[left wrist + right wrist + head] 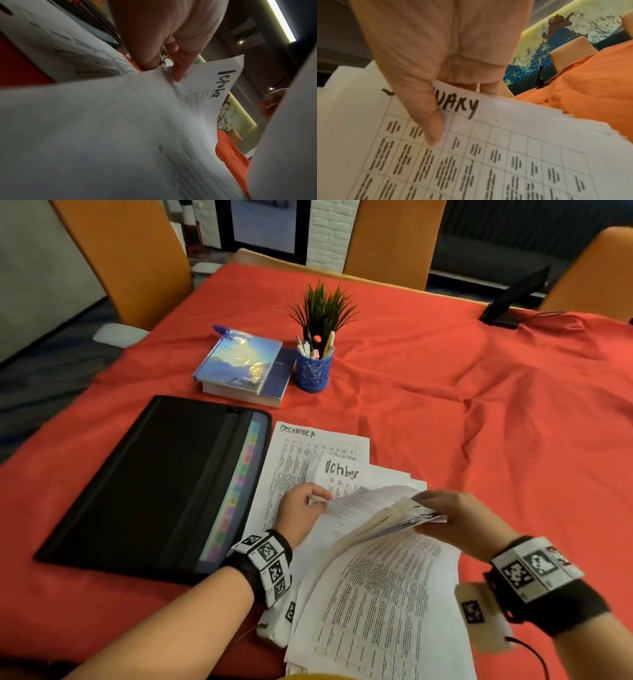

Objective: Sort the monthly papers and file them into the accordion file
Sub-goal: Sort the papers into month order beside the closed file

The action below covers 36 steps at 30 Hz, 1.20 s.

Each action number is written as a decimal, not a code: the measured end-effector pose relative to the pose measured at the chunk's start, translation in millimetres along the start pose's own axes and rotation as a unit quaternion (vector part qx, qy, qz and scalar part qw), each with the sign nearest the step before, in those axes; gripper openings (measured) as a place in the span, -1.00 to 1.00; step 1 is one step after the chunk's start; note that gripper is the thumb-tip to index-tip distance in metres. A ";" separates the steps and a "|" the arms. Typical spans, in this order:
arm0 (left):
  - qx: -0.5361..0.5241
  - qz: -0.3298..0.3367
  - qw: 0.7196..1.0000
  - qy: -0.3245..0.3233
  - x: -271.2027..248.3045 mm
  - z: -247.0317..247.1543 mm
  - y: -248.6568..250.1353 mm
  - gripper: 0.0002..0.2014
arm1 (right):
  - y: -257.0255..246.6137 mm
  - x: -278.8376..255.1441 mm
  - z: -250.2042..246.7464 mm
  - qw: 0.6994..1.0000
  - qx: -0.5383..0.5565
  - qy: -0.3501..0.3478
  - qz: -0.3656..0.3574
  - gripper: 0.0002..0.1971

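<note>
Stack: the loose white printed sheets with hand-lettered month headings [376, 594] lie on the near middle of the red cloth-covered table [479, 405]; far edges lifted and fanned, likely so that the headings can be read one by one.
Right hand [442, 517]: the thumb [426, 115] presses on top of a gridded sheet whose heading ends in "UARY" [488, 155], with the other fingers under it; clamped on the raised bundle, seemingly to keep upper sheets clear.
Left hand [301, 511]: fingers curled, tips pinching the edge of one sheet beside the "October" sheet [342, 474], apparently to part it from the rest.
December sheet [308, 440]: flat, farthest of the papers, partly under the October sheet; seemingly laid out as sorted.
Accordion file: the black fabric accordion file with coloured tabs [154, 481] lies flat at left, just beside the papers; its tabbed mouth faces them, which suits short transfers.
Edges: the stack's near end overhangs toward the table's near edge; slipping is a risk.
Open room: bare cloth right of the stack and beyond it.
Far items: the blue hardback notebook [239, 364], the blue mesh pen cup [313, 368], and the small green plant [323, 306] stand well apart from the work.
</note>
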<state>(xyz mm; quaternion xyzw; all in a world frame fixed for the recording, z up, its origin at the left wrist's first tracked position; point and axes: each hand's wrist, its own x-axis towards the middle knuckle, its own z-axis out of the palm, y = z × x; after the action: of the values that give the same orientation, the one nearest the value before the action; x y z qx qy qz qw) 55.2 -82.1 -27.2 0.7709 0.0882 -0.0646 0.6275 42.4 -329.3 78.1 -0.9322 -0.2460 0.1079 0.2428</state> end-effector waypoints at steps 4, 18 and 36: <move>-0.037 -0.015 0.999 0.001 2.3 -0.5 -2.5 -0.76 | 16.2 12.0 16.3 0.999 -0.011 0.045 -0.010 -0.78; -0.096 -0.038 0.995 -0.010 7.7 -4.0 -1.1 -0.63 | 40.2 31.7 16.8 0.996 -0.069 0.045 0.034 -0.81; 0.109 -0.146 0.983 -0.016 30.4 -20.8 5.0 -0.65 | 29.2 16.1 25.0 0.993 0.063 0.100 -0.001 -0.19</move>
<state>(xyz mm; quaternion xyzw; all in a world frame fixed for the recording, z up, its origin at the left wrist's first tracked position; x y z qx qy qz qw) 85.7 -61.0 -24.5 0.8123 0.1821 -0.1774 0.5249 60.0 -333.3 40.6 -0.9209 -0.2137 0.0295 0.3245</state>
